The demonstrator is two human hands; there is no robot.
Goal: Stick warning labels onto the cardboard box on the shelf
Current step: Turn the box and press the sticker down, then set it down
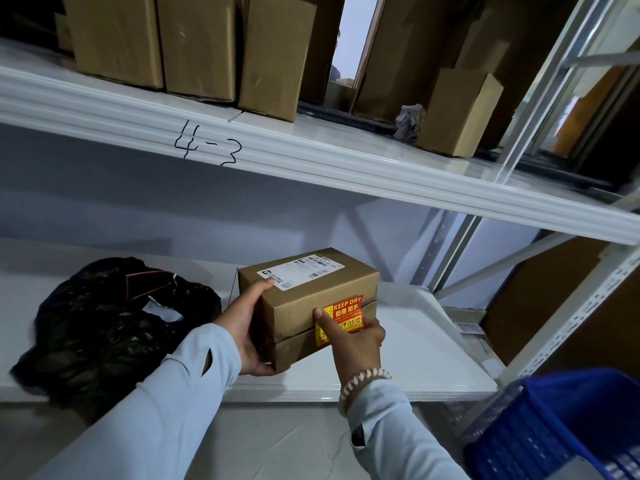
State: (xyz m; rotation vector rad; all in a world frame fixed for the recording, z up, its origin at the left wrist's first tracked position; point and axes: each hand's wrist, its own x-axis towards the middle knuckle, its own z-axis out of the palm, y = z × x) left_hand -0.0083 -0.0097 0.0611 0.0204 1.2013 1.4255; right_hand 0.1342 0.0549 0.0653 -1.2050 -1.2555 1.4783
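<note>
Cardboard box [304, 306] near shelf [398, 375] edge (right side bare)

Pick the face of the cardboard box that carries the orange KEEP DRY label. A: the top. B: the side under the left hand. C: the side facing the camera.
C: the KEEP DRY label sits on the cardboard box's camera-facing side, under the right hand's finger.

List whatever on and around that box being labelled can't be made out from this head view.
- Warning label: lower left part hidden by the right hand.
- Shipping label atop the cardboard box: print too small to read.
- Black bag: contents hidden.
- Blue basket: cut off by the frame's bottom-right corner.
- Box's left side: partly covered by the left hand.
</note>
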